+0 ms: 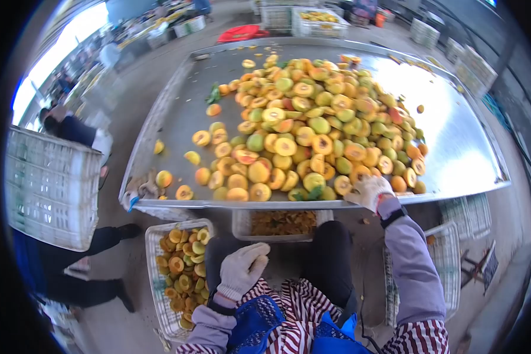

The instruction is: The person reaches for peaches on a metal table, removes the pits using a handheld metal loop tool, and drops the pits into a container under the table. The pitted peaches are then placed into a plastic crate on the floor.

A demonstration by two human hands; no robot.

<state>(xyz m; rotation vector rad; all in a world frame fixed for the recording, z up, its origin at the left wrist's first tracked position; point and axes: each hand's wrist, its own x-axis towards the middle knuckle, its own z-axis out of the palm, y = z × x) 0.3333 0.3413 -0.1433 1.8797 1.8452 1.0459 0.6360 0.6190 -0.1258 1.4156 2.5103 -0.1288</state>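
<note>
My left hand [243, 271], in a white knit glove, is held above my lap with its fingers curled in. Whatever it may hold is hidden. In a similar glove, my right hand [370, 192] rests at the near edge of the metal table [171, 121], against the front of a fruit pile. Its fingers are bent, and the glove hides what is under them. Yellow-orange and greenish fruit halves [286, 146], which look like peaches or apricots, are heaped there, many with the cut face or stone showing.
A crate of fruit halves [183, 265] stands left of my legs. Under the table edge a crate [283, 224] holds brown bits. Another crate [422, 277] is at my right. On the left, a person [71, 265] is beside a large white crate [53, 186]. A glove-like bundle [148, 184] lies on the table corner.
</note>
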